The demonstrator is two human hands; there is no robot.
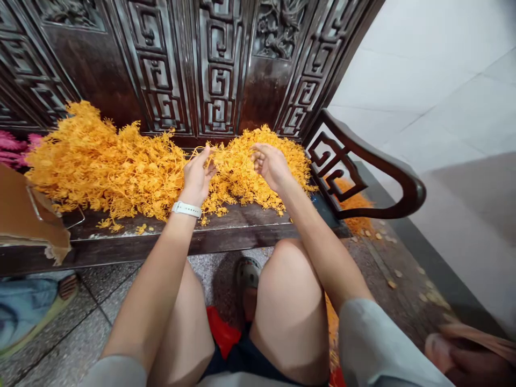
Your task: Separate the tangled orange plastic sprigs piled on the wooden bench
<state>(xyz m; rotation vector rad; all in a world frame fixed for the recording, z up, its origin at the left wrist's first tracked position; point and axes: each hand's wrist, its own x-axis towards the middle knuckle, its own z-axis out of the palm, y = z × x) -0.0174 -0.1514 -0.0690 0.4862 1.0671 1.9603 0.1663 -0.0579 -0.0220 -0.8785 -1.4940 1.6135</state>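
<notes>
Yellow-orange plastic flower sprigs (116, 161) lie in a long heap on a dark wooden bench (237, 223). A second mound of the same sprigs (278, 188) fills the bench's right end. My left hand (196, 177), with a pale watch band (186, 209) on its wrist, is closed in a pinch at the gap between the heaps. Thin yellow stems (197, 152) show at its fingertips. Over the right mound, my right hand (271, 164) has its fingers curled and drawn together. Whatever sits between those fingertips blends into the yellow behind.
A carved lattice backrest (220, 80) rises behind the heaps, and a curved armrest (397, 177) closes the right end. Cardboard (28, 215) and pink sprigs (14, 149) are at left. Orange material (355, 207) lies beyond the armrest. Another person's foot (66, 287) shows lower left.
</notes>
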